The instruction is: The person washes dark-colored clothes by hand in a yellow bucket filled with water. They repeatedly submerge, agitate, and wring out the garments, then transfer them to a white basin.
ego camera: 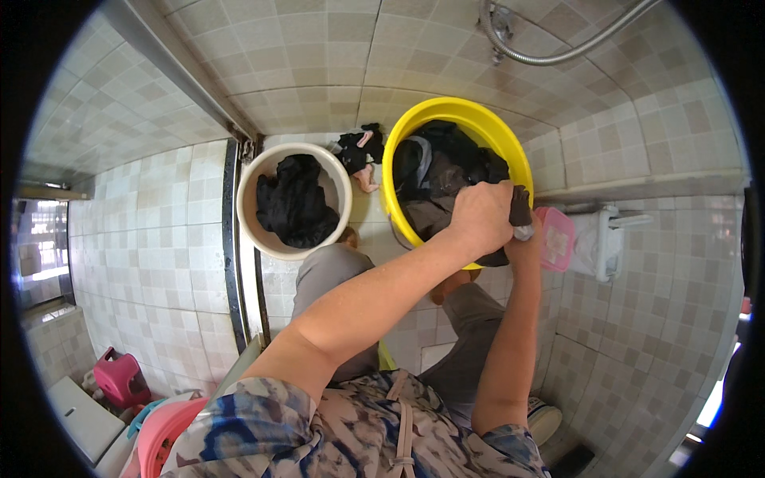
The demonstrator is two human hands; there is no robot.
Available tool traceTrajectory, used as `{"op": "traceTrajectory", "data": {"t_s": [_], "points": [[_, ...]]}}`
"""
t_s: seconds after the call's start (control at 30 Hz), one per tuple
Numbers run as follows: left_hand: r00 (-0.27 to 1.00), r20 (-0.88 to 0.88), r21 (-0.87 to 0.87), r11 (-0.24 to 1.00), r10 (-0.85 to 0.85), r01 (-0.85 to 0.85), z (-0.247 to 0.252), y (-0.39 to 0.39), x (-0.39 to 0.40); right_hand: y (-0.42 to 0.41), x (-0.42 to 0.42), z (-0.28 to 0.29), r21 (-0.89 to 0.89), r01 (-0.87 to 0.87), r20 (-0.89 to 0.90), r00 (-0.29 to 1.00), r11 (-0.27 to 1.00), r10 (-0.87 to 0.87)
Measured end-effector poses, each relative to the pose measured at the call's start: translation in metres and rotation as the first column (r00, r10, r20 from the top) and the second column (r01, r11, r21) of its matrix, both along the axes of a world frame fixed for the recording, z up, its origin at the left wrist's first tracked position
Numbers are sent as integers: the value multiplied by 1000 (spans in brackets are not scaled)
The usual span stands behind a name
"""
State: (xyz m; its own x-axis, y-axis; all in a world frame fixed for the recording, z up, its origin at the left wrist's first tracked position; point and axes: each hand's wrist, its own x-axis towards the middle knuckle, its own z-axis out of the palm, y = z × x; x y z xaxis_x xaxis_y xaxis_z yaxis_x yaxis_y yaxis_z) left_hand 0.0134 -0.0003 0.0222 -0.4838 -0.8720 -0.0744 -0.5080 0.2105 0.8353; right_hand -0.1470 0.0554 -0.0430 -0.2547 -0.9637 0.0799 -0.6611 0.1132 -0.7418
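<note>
A large yellow plastic bucket [521, 137] stands before me, heaped with dark wet-looking clothes [442, 143]. Over its near right rim, my left hand [483, 214] is closed on a dark grey-brown cloth [520, 206]. My right hand [527, 239] grips the same cloth just to the right, its fingers partly hidden. A bit of pale material shows between the hands, and dark fabric hangs over the rim below them. A brown-grey garment [427, 216] lies in the bucket under my left hand; whether it joins the held cloth I cannot tell.
Left of the bucket is a cream basin [246, 206] holding a black garment [299, 200]. Small black and pink clothes [358, 152] lie on the floor between them. A pink plastic container [557, 239] is at the right wall. A metal shower hose [556, 60] hangs above.
</note>
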Motion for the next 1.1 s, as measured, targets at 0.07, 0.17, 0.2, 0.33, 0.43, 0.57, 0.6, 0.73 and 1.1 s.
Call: {"op": "traceTrajectory", "data": {"t_s": [0.07,0.17,0.2,0.33,0.43,0.57,0.6,0.73,1.1], "points": [[982,-188,102,995,11,8,-4,-1,2,-3,-6,-11,-56,-2,-26,1000,998,1],[894,-448,163,984,10,71,-9,-4,8,-15,3,-8,-88,153,387,916,984,-108],[852,-523,173,977,-19,128,-10,-5,5,-18,-8,-16,-52,273,735,661,961,-148],[865,-493,76,985,-97,154,-17,-8,1,-18,-21,-18,-147,297,724,683,943,-102],[982,-187,63,998,3,9,-19,-17,5,-9,13,32,-164,71,59,996,984,-62],[982,-148,-14,992,119,-123,-20,-20,2,0,37,77,132,139,217,962,981,-165],[979,-150,11,990,138,-138,-21,-21,2,0,31,76,143,105,252,958,984,-139],[881,-466,341,935,83,93,-22,-33,7,-13,18,61,126,111,-265,961,986,-75],[285,-781,582,483,556,654,-15,-44,27,-18,-1,53,27,117,324,938,993,-119]]}}
